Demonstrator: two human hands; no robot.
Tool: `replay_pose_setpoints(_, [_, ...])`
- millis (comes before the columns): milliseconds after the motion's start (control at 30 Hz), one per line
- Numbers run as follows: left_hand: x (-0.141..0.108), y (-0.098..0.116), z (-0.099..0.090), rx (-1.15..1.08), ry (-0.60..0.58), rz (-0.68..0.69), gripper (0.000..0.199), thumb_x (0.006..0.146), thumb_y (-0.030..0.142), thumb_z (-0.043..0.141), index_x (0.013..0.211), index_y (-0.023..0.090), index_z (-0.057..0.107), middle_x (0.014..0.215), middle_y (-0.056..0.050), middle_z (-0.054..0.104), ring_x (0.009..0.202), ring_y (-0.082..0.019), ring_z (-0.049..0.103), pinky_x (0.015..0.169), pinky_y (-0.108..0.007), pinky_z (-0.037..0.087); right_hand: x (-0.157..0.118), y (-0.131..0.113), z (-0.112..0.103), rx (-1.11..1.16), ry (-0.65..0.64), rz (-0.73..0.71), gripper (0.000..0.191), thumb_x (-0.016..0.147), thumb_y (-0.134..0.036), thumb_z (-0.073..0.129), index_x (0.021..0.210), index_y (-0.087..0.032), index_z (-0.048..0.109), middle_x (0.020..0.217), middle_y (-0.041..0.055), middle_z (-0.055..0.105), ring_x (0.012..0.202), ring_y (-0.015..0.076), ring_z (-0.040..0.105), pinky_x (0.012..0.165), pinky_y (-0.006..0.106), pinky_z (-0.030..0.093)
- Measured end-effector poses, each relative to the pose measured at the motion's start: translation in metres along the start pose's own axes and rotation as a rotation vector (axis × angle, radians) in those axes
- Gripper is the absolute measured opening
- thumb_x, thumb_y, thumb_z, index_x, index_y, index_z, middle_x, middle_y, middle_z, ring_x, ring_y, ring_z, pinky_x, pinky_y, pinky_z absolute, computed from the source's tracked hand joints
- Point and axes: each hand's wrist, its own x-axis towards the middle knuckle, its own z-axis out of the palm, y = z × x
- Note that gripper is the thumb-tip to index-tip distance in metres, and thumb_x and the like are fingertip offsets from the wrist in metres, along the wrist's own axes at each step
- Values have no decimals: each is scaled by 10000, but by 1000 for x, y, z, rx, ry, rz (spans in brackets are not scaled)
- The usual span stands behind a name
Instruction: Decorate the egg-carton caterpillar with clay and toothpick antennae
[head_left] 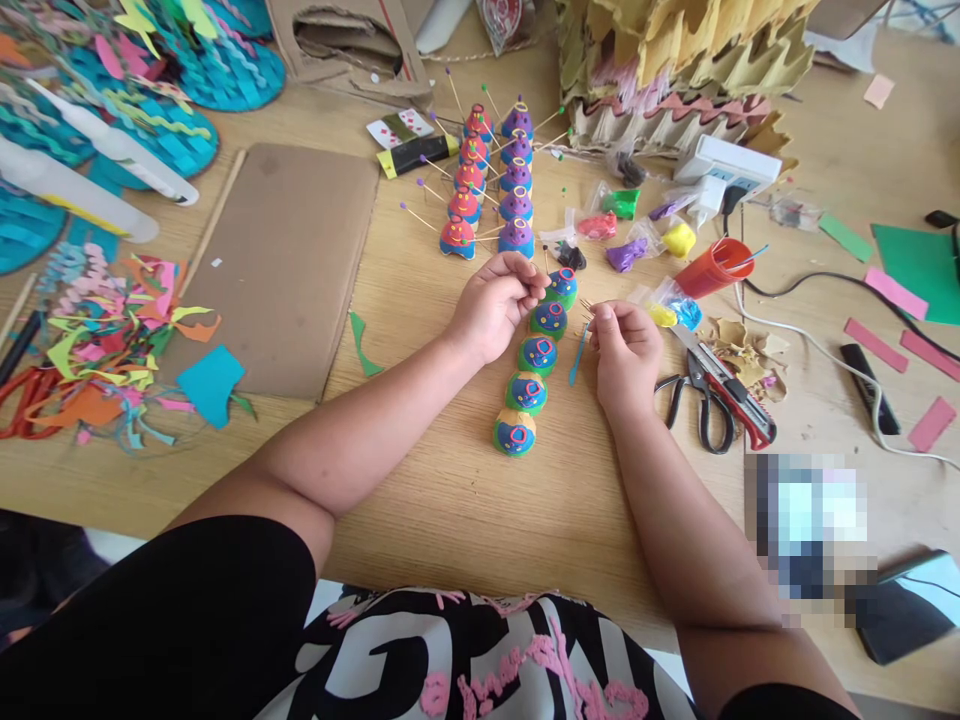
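A row of blue and green domed figures (539, 354), with small faces and red shapes on top, runs down the table between my hands. My left hand (495, 308) is closed in a pinch beside the figure at the far end; what its fingertips hold is too small to make out. On the other side of the row, my right hand (628, 358) is closed on several thin sticks (586, 308) that poke out past its thumb. A blue plastic tool (578, 356) lies flat between the row and my right hand.
Red figures (469, 178) and purple figures (517, 177) with pin-like sticks stand behind. Rightward are an orange cup (714, 268), scissors (705, 400), a box cutter (731, 388) and cables. Cardboard (277, 260) and paper scraps (112, 350) lie leftward; egg trays (675, 70) are stacked at the back.
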Motion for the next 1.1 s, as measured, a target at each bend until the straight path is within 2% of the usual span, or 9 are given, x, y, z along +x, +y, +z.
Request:
replay_pose_setpoints(167, [2,-1,-3,25,-14,2,261,701,-64,457,712,175,561,636,32,669,569,-58,609,577,-171,445,0,0,0,8,2,-5,367,863,-585,765,827,-226,700,725,-32,630,717,107,596,745,278,512])
replay_pose_setpoints(433, [6,-1,-5,81,2,-5,191,862,39,557,909,200,648,846,21,782,682,-63,677,613,-179,498,0,2,-1,16,7,5,409,847,-641,754,846,-236,694,725,-32,626,703,109,574,703,266,501])
replay_pose_setpoints(567, [6,-4,-4,124,23,29,199,922,97,644,1063,238,661,1041,30,819,888,-70,760,767,-174,569,0,0,0,22,-2,-5,421,825,-646,776,843,-236,683,716,-40,604,640,96,510,630,261,453])
replay_pose_setpoints(633, [6,-6,-4,149,14,51,208,927,143,707,1100,248,658,1075,26,815,951,-81,775,839,-192,582,0,-1,1,37,-10,-8,431,788,-637,816,827,-233,671,699,-47,583,610,88,480,599,258,428])
replay_pose_setpoints(700, [5,-8,-4,178,7,61,228,911,186,767,1100,247,654,1044,26,810,923,-81,782,840,-195,585,0,-1,1,53,-20,-13,445,756,-626,850,810,-230,654,683,-54,561,592,81,460,581,252,412])
replay_pose_setpoints(800, [4,-8,-4,223,19,65,252,894,247,809,1089,242,650,956,34,809,821,-67,774,762,-168,579,0,0,1,45,-26,-24,449,766,-625,843,803,-230,633,682,-58,550,588,79,449,583,251,405])
replay_pose_setpoints(967, [3,-9,-3,301,49,86,189,933,345,769,1067,257,670,877,42,796,674,-51,719,632,-167,527,-2,1,-1,3,-37,-16,474,869,-685,706,777,-225,639,722,-33,603,624,90,480,597,256,400])
replay_pose_setpoints(1100, [2,-11,-5,344,24,156,140,976,382,708,1058,269,695,812,39,764,601,-53,652,593,-198,486,-2,0,-1,9,-41,-2,452,889,-677,687,844,-227,701,715,-34,609,598,85,474,571,256,372])
